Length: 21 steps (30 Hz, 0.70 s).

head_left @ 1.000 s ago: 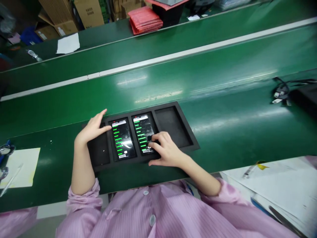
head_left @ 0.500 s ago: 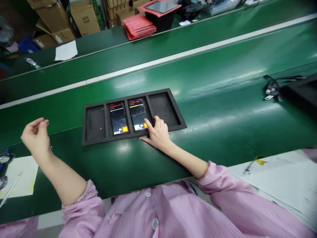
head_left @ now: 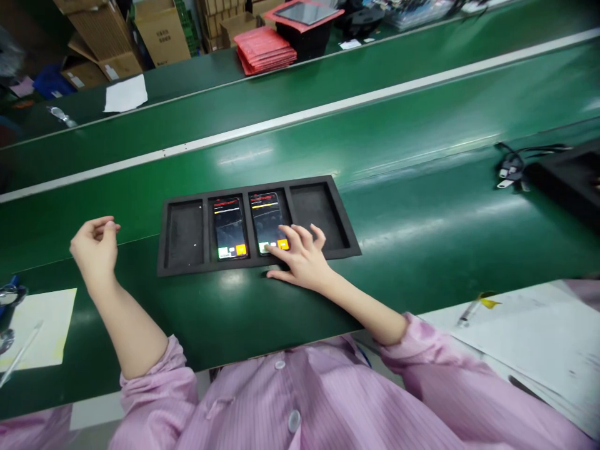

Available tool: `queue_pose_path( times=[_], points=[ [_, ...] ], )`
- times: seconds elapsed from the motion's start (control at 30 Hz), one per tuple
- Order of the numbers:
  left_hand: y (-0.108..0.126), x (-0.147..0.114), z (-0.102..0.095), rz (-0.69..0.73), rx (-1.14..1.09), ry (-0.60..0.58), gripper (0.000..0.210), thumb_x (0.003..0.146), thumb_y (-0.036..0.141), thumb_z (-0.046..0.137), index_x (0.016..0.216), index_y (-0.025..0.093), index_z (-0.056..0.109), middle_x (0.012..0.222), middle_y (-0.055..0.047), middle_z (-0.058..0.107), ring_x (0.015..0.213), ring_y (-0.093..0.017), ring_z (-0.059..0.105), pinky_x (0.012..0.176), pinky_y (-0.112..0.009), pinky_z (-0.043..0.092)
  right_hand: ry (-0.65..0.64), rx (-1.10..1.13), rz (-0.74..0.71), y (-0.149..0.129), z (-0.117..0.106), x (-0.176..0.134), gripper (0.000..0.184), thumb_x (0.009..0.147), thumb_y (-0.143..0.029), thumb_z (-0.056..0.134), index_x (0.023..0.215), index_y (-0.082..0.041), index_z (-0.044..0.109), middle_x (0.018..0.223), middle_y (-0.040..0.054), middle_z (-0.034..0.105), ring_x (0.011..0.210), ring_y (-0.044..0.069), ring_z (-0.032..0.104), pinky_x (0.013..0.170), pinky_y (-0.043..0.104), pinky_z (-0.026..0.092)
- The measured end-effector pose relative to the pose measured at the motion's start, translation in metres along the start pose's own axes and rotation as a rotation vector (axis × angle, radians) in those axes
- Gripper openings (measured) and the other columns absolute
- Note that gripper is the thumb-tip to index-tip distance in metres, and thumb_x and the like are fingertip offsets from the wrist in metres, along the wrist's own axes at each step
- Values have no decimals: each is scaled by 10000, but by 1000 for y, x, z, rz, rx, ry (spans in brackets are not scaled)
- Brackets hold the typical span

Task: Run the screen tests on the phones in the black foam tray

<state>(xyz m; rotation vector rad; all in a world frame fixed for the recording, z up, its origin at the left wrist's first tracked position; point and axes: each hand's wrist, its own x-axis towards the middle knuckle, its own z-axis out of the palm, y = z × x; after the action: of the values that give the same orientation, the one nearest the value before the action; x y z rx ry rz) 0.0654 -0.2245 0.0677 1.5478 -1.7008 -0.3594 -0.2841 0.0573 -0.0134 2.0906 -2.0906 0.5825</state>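
Observation:
A black foam tray with several compartments lies on the green bench. Its two middle compartments each hold a smartphone with a lit screen: the left phone and the right phone. My right hand is over the lower part of the right phone, fingers spread, the index fingertip at the white-green button on its screen. It holds nothing. My left hand is raised to the left of the tray, fingers curled with thumb and fingertips together; whether anything is between them I cannot make out.
Black cables lie at the right beside a dark tray. A paper with a pen is at the left, and white sheets at the right. Red pouches and cardboard boxes stand at the back, beyond a pale rail.
My right index finger has shifted from the orange button to the white-green one on the right phone. My left hand has moved right, closer to the tray. The tray sits slightly further right.

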Motion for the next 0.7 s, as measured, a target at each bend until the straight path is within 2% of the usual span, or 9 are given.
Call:
queue_pose_path(
  times=[0.07, 0.1, 0.23, 0.33, 0.4, 0.47, 0.57, 0.63, 0.7],
  points=[
    [-4, 1, -1, -21, 68, 8, 246, 820, 210, 616, 1016, 158, 755, 793, -42, 732, 800, -220, 732, 754, -290, 574, 13, 0, -28, -15, 5, 16, 540, 854, -772, 620, 1094, -307, 753, 1430, 145, 458, 1274, 406, 361, 1108, 647, 147],
    [-6, 2, -1, -30, 94, 7, 236, 823, 214, 622, 1011, 171, 758, 783, -33, 729, 793, -214, 728, 748, -278, 565, 14, 12, -40, -24, 10, 23, 564, 859, -788, 595, 1110, -306, 746, 1417, 147, 476, 1268, 393, 370, 1112, 635, 148],
    [-12, 3, -2, -60, 184, -4, 205, 820, 210, 638, 984, 211, 762, 782, -7, 730, 803, -195, 719, 768, -254, 539, -44, 38, -185, -65, 29, 45, 729, 852, -849, 535, 1342, -317, 626, 1458, 182, 453, 1317, 378, 346, 1128, 642, 99],
    [-13, 3, -6, -73, 226, -20, 188, 824, 214, 645, 975, 226, 758, 789, 6, 728, 813, -205, 717, 797, -284, 546, -37, 35, -168, -74, 28, 48, 775, 858, -870, 486, 1371, -299, 597, 1470, 188, 439, 1343, 378, 326, 1143, 651, 63],
    [-12, 3, -8, -84, 237, -47, 182, 831, 225, 644, 977, 229, 752, 795, 10, 720, 822, -213, 711, 814, -303, 549, 5, 46, -51, -61, 19, 45, 792, 872, -865, 459, 1376, -267, 586, 1454, 191, 437, 1334, 378, 340, 1157, 647, 64],
    [-9, 3, -6, -86, 252, -89, 175, 841, 239, 640, 980, 214, 744, 813, 0, 709, 839, -223, 702, 837, -319, 550, 43, 30, 148, -35, 9, 39, 762, 911, -811, 457, 1382, -223, 571, 1448, 212, 411, 1334, 397, 338, 1154, 666, 88],
    [0, -1, 10, -38, 290, -149, 256, 879, 267, 627, 1095, 153, 705, 1037, -81, 706, 941, -256, 689, 967, -386, 527, 43, 14, 450, 12, 3, 30, 701, 974, -697, 422, 1430, -172, 508, 1464, 257, 341, 1351, 437, 310, 1117, 702, 183],
    [9, -7, 30, 1, 290, -197, 409, 919, 285, 589, 1278, 89, 614, 1287, -178, 613, 1033, -274, 673, 1059, -424, 478, -12, 78, 543, 36, 5, 26, 675, 999, -636, 382, 1475, -162, 445, 1459, 262, 327, 1353, 435, 316, 1096, 684, 263],
    [18, -13, 49, 19, 264, -296, 560, 950, 322, 547, 1433, 48, 475, 1404, -234, 522, 1086, -286, 662, 1077, -426, 469, -88, 155, 534, 48, 10, 24, 659, 1011, -599, 351, 1515, -176, 383, 1456, 248, 329, 1365, 412, 322, 1098, 658, 300]
  ],
)
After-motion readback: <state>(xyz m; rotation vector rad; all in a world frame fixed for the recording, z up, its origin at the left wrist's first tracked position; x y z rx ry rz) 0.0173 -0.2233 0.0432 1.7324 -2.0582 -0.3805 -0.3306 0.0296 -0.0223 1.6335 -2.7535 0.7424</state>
